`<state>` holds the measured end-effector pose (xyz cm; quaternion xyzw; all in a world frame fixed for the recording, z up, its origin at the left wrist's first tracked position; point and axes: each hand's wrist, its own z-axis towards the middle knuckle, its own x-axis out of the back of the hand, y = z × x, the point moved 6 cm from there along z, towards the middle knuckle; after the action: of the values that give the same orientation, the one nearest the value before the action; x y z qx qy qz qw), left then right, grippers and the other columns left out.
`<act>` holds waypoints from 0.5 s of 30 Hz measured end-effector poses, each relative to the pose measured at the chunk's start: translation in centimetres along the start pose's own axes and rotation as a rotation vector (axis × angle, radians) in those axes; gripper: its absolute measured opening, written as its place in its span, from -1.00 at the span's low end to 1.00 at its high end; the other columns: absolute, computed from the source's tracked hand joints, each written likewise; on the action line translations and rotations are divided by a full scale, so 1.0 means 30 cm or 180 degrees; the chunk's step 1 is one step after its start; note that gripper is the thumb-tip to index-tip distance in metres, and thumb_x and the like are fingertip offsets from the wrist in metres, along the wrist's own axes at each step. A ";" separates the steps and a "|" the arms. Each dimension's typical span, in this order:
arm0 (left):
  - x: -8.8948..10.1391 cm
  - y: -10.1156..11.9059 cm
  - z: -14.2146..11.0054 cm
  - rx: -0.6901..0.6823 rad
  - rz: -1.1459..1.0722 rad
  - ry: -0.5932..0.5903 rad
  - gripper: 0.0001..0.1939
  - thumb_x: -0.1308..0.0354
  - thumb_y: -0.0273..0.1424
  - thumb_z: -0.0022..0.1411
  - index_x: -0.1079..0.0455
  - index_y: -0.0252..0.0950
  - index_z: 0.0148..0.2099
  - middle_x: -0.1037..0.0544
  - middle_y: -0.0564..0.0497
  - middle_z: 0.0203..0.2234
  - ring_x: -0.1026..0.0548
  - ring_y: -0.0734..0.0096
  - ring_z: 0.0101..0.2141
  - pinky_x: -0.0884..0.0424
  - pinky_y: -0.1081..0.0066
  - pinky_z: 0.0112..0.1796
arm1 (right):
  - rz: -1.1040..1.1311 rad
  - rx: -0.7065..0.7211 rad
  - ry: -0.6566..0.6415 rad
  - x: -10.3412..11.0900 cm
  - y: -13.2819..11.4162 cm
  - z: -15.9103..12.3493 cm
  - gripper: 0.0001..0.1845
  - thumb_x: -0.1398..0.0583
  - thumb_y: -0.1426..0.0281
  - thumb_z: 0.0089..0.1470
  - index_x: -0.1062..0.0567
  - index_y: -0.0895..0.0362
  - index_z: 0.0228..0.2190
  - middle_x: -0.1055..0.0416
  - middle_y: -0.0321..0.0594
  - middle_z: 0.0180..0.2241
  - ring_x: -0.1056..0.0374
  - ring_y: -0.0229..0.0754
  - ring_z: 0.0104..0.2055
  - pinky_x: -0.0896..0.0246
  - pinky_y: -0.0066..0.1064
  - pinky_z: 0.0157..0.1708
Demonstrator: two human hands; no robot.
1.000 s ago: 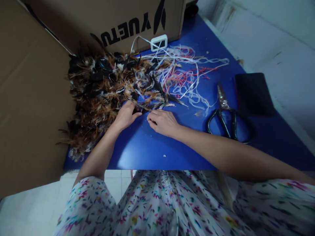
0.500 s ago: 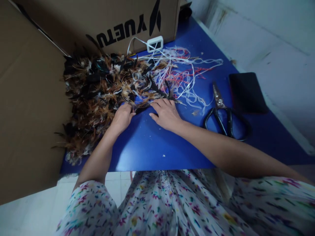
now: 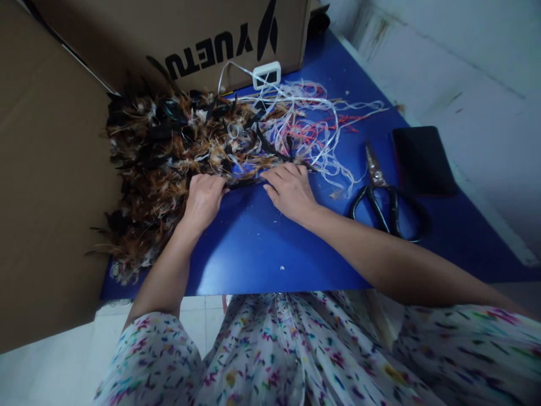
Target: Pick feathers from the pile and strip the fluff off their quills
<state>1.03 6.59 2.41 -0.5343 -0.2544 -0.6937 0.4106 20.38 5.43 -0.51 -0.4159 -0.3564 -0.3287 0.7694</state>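
Note:
Brown and black feathers [image 3: 160, 146], tied in strands, lie in a thick mass on the left of the blue table. At their near edge my left hand [image 3: 205, 197] is closed over a feather strand [image 3: 243, 182], its fingertips hidden among the plumes. The strand runs across to my right hand [image 3: 291, 189], whose fingers curl down over its other end while the thumb stands a little apart. Loose white ribbons [image 3: 329, 141] and red strings [image 3: 316, 131] trail in a tangle just beyond my right hand.
Black-handled scissors [image 3: 386, 203] lie to the right, blades pointing away. Beside them is a flat black object [image 3: 424, 160]. A small white device [image 3: 266, 75] stands against the cardboard box [image 3: 127, 39] at the back. Another cardboard panel [image 3: 46, 186] borders the left side.
My left hand has shifted slightly left and turned knuckles-up over the feathers. My right hand has moved a little right and away from me, its fingers more bent.

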 end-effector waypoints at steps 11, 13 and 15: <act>0.015 -0.030 -0.006 0.0093 -0.0323 0.0470 -0.81 0.00 -0.33 0.38 -0.40 -0.24 -0.22 -0.50 -0.09 -0.38 -0.44 0.17 -0.24 -0.28 0.12 0.01 | -0.0154 0.0333 -0.0503 -0.026 -0.033 0.006 -0.72 -0.07 0.42 0.30 -0.60 0.17 -0.22 -0.52 -0.05 -0.25 -0.28 -0.01 -0.14 -0.08 -0.17 -0.12; 0.017 -0.051 -0.006 0.0290 -0.0429 0.0564 -0.84 -0.02 -0.34 0.37 -0.41 -0.23 -0.22 -0.52 -0.09 -0.34 -0.45 0.18 -0.21 -0.28 0.13 0.03 | 0.0016 0.0273 -0.0495 -0.025 -0.031 0.007 -0.71 -0.06 0.46 0.29 -0.60 0.19 -0.25 -0.51 -0.04 -0.26 -0.31 -0.03 -0.15 -0.13 -0.18 -0.10; 0.024 -0.078 -0.008 0.0507 -0.0566 0.0727 -0.86 -0.03 -0.38 0.35 -0.41 -0.22 -0.22 -0.54 -0.10 -0.27 -0.46 0.18 -0.14 -0.29 0.14 0.03 | 0.0314 0.0115 -0.0360 -0.018 -0.015 0.010 -0.73 -0.08 0.49 0.26 -0.59 0.20 -0.27 -0.51 -0.05 -0.26 -0.34 -0.06 -0.17 -0.18 -0.21 -0.09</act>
<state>-1.12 7.43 3.23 -0.3931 -0.3066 -0.7612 0.4148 19.66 5.59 -0.64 -0.4369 -0.3842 -0.2599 0.7707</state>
